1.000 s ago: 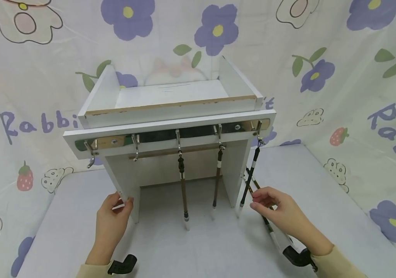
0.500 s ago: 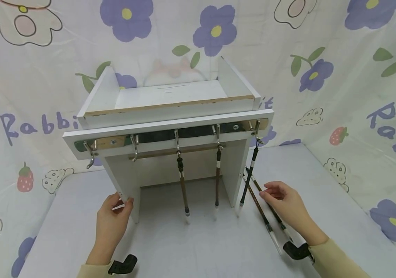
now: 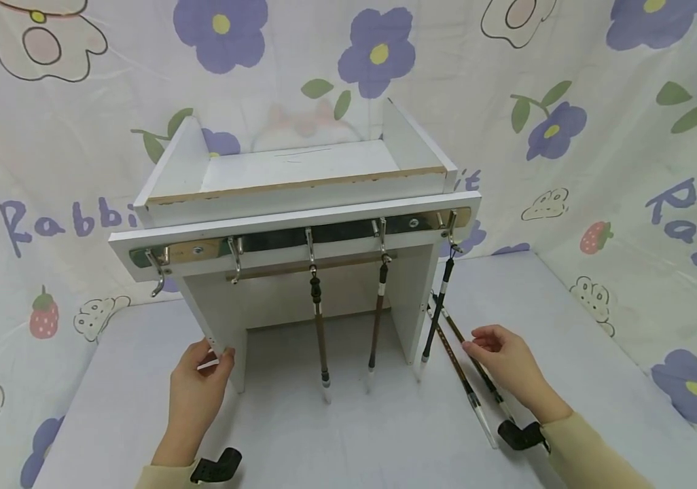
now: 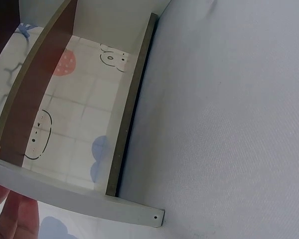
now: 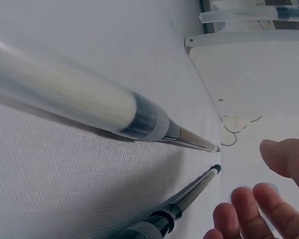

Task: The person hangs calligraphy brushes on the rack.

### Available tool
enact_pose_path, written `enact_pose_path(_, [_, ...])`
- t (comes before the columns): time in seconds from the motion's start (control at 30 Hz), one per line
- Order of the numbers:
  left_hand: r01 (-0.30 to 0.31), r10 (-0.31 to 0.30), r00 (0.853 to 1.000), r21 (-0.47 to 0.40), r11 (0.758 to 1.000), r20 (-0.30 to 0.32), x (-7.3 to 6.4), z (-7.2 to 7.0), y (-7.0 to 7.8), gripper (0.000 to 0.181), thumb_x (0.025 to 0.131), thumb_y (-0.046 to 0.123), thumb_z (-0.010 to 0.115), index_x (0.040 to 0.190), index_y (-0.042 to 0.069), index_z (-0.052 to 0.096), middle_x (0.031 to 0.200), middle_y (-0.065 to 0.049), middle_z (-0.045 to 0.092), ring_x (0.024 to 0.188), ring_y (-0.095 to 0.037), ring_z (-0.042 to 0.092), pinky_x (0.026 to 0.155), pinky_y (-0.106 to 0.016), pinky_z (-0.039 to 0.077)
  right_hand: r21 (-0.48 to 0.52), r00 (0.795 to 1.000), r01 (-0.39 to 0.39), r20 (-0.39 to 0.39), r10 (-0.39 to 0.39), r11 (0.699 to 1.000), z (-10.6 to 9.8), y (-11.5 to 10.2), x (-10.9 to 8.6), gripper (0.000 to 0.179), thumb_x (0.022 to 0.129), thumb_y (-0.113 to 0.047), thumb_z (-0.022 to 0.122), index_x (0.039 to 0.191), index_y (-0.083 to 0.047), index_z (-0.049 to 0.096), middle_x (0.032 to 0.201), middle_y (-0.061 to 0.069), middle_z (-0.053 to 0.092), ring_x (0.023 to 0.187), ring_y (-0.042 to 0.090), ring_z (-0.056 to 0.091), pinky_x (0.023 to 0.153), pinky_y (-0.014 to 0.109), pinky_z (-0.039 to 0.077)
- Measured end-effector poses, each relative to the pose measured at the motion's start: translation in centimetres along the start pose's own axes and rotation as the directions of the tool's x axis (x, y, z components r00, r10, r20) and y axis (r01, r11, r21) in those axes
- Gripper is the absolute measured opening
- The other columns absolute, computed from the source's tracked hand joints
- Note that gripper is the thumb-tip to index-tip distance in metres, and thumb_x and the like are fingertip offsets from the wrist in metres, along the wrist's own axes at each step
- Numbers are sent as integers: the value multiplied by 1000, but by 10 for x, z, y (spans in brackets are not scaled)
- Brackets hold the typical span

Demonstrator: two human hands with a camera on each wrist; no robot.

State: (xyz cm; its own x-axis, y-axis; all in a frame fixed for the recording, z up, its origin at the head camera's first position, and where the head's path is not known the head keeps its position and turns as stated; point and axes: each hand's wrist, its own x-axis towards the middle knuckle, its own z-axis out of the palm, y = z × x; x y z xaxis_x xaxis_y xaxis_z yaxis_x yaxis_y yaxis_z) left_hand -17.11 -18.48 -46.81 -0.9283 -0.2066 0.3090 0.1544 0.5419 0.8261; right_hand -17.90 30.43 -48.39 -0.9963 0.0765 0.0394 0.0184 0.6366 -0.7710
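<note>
Pinching the lower front edge of the white rack (image 3: 299,207), the left hand (image 3: 198,390) has its thumb on one face of the left side panel (image 3: 214,299) and its fingers on the other. The right hand (image 3: 513,367) reaches forward just above two calligraphy brushes lying on the table, its fingers loosely bent and a gap showing between thumb and fingertips. Beige sleeves (image 3: 587,448) end at both wrists, each with a black mount (image 3: 520,435).

The rack's smooth boards carry a raw brown front edge along the upper shelf, slightly chipped. Below it, a shiny, mirror-like strip (image 3: 275,240) bears five curved metal hooks. From the middle one hangs a brown-handled brush (image 3: 321,333), from the next another slim brown brush (image 3: 376,319), and from the rightmost a black brush (image 3: 438,312); clear caps cover their tips.

On the pale, finely woven table cover (image 3: 336,448), right of the rack, lie a speckled brown brush (image 3: 455,361) and a darker brush (image 3: 488,382), side by side. Close up, the nearer brush shows pale bristles inside a translucent tube-shaped cap (image 5: 65,89).
</note>
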Motion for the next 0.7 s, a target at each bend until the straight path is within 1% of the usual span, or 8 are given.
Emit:
enact_pose_path(0.1, [3, -3, 1000, 3, 1000, -2, 0, 0, -1, 31, 94, 22, 63, 124, 10, 65, 112, -1, 60, 100, -19, 61, 75, -6, 46, 2, 999, -37, 39, 37, 999, 2, 6, 7, 45, 92, -31, 68, 121, 1, 58, 105, 12, 64, 93, 25, 59, 72, 29, 52])
enact_pose_path(0.17, [6, -6, 1000, 4, 1000, 2, -1, 0, -1, 33, 95, 23, 63, 126, 11, 64, 113, -1, 60, 100, -19, 60, 75, -6, 46, 27, 994, -88, 73, 86, 996, 3, 11, 12, 48, 92, -33, 67, 124, 1, 56, 109, 13, 62, 98, 26, 58, 77, 33, 50])
enact_pose_path(0.3, [9, -9, 1000, 0, 1000, 12, -2, -1, 0, 35, 95, 23, 63, 128, 12, 62, 115, -2, 59, 102, -20, 60, 76, -6, 45, 82, 971, -207, 142, 194, 975, 4, 18, 20, 56, 92, -41, 65, 130, -2, 53, 123, 15, 58, 113, 31, 53, 94, 46, 44])
enact_pose_path(0.4, [7, -7, 1000, 3, 1000, 20, -2, -3, 2, 35, 95, 21, 63, 128, 11, 61, 116, -3, 59, 103, -21, 60, 76, -7, 46, 99, 956, -253, 179, 233, 962, 2, 19, 23, 58, 91, -42, 65, 132, -3, 53, 129, 17, 55, 120, 34, 49, 100, 52, 38])
enact_pose_path(0.47, [2, -2, 999, -1, 1000, 34, -1, -4, 2, 35, 94, 20, 63, 128, 11, 61, 117, -4, 58, 103, -22, 61, 78, -14, 50, 106, 951, -265, 194, 241, 958, 1, 18, 24, 57, 91, -41, 66, 131, -2, 53, 131, 19, 53, 121, 35, 48, 100, 52, 37])
enact_pose_path(0.6, [2, -1, 997, -13, 1000, 78, 2, -5, 3, 42, 95, 23, 62, 135, 13, 54, 125, -7, 54, 105, -26, 61, 81, -29, 54, 99, 956, -247, 185, 226, 964, 3, 16, 24, 55, 89, -38, 69, 126, 0, 55, 127, 18, 55, 114, 32, 49, 94, 45, 41])
enact_pose_path(0.63, [1, 1, 996, -19, 1000, 86, 3, -6, 3, 43, 95, 24, 61, 137, 14, 53, 127, -7, 53, 106, -26, 60, 82, -30, 54, 91, 958, -241, 181, 222, 966, 3, 17, 25, 54, 89, -37, 70, 124, 1, 56, 125, 18, 55, 112, 31, 50, 92, 43, 42])
enact_pose_path(0.7, [-9, 11, 996, -25, 1000, 93, 6, -7, 6, 47, 95, 25, 61, 140, 16, 49, 130, -7, 51, 108, -25, 59, 82, -24, 53, 77, 961, -238, 166, 223, 968, 5, 17, 26, 52, 88, -36, 70, 121, 1, 57, 122, 17, 57, 107, 29, 51, 88, 40, 42])
